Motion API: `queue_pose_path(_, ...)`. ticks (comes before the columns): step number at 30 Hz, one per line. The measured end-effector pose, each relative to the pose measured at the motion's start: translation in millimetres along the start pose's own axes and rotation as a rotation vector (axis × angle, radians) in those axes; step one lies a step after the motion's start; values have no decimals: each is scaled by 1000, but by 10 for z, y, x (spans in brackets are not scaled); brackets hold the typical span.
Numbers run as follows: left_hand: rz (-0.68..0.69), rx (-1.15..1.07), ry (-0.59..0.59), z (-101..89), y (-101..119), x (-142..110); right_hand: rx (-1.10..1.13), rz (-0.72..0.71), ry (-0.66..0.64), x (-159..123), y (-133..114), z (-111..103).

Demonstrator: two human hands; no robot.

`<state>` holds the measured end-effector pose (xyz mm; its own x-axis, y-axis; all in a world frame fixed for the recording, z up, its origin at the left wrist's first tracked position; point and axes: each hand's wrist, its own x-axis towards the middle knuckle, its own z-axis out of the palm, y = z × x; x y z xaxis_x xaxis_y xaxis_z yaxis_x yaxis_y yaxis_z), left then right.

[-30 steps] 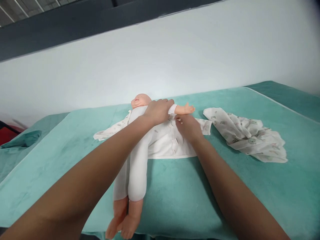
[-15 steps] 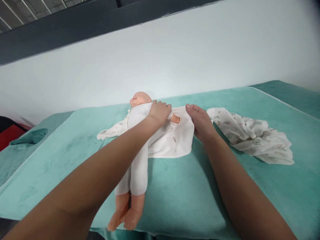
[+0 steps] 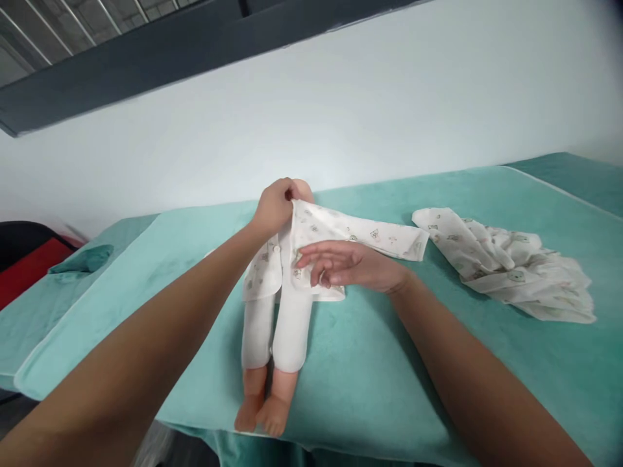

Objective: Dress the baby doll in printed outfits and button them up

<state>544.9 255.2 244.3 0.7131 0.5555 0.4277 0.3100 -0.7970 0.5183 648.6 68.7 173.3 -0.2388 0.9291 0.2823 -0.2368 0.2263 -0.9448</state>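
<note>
A baby doll in a white bodysuit lies on its back, bare feet towards me; my left hand and arm hide most of its head. A white baby shirt with small printed figures lies over its chest, front parted down the middle. One sleeve stretches out to the right. My left hand pinches the shirt's edge near the doll's neck. Over the shirt's lower right front is my right hand, its fingers loosely apart and holding nothing; I cannot tell whether it touches the cloth.
A crumpled printed cloth lies to the right on the green bed cover. Behind the bed stands a white wall with a dark ledge above. A red and black object is at the far left.
The shirt's right half, laid out beside the doll before, is now folded over its chest. My left hand moved left to the neck; my right hand let go of the cloth and came inwards.
</note>
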Motion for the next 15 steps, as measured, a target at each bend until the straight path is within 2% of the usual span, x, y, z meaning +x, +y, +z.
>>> queue_pose_path(2, -81, 62, 112, -88, -165, -124, 16, -8, -18, -9, 7, 32)
queue_pose_path(4, -92, 97, 175, -164, -324, -326, 9, -28, 103, -18, 14, 37)
queue_pose_path(6, -77, 110, 195, -230, -470, -633, 7, -47, 255, -23, 23, 32)
queue_pose_path(9, -117, 122, 184, -291, -655, -1253, 11, -75, 433, -18, 57, 37)
queue_pose_path(11, -185, 108, 115, -299, -747, -1672, -38, -78, 518, -9, 109, 52)
queue_pose_path(13, -239, 64, 49, -288, -811, -1995, -172, -52, 608, -11, 191, 80)
queue_pose_path(15, -273, 21, 32, -273, -861, -2173, -376, 4, 719, -52, 288, 126)
